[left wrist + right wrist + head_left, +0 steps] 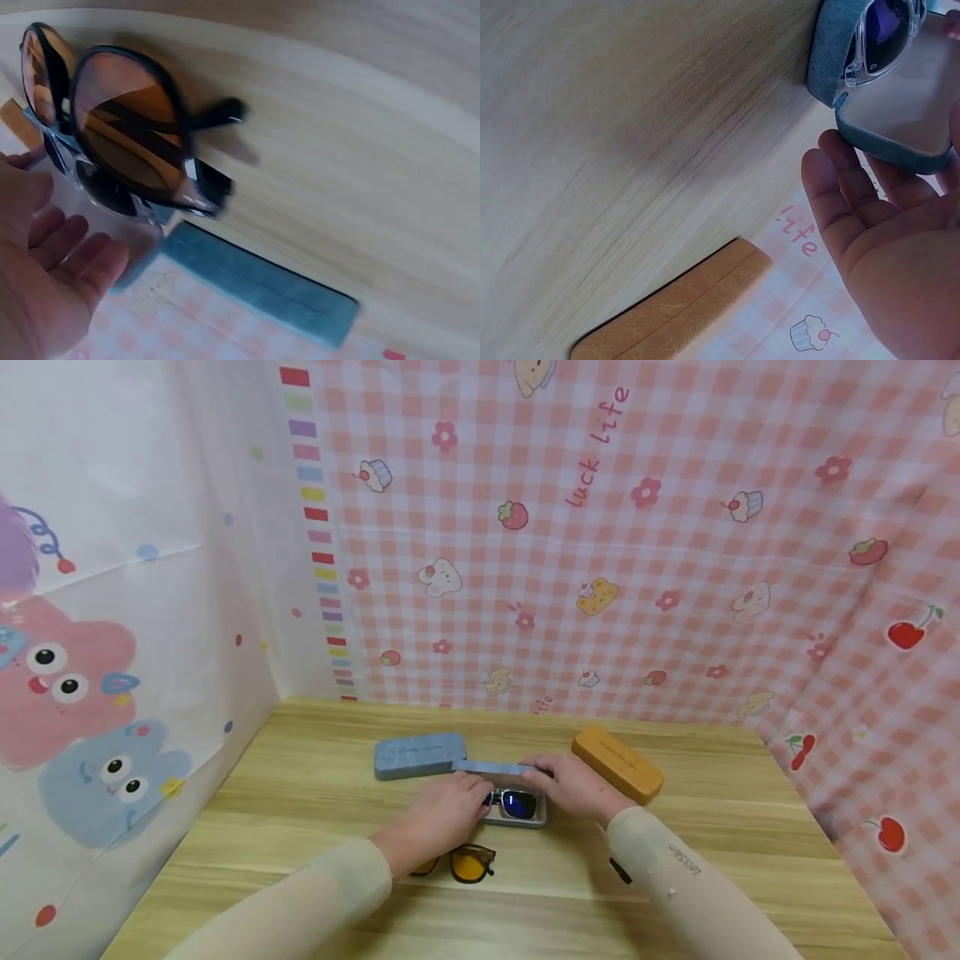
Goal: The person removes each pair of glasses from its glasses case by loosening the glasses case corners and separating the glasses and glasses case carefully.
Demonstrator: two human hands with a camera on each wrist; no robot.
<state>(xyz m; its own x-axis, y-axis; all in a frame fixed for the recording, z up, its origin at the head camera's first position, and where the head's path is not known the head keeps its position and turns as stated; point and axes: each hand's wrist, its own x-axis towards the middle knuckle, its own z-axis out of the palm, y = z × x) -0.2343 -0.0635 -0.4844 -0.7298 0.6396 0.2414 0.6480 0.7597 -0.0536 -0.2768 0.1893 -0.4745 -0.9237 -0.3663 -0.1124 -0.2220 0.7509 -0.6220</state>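
Observation:
An opened blue-grey glasses case (517, 822) stands mid-table, its lid (896, 152) raised at the back. Inside lie clear-framed sunglasses (519, 804) with dark blue lenses. My right hand (566, 783) grips the lid at its right end, fingers behind it. At the lid's left part is my left hand (446, 810), its bent fingers against the lid and partly covering the sunglasses. Just in front of the left hand, sunglasses with orange lenses (471, 864) rest on the table, partly hidden by the wrist; they loom large in the left wrist view.
A closed blue glasses case (420, 756) sits behind and left of the hands. To the right, behind the right wrist, is a closed orange-brown glasses case (618, 764). A pink checked cloth (555, 560) hangs behind the wooden table (300, 752).

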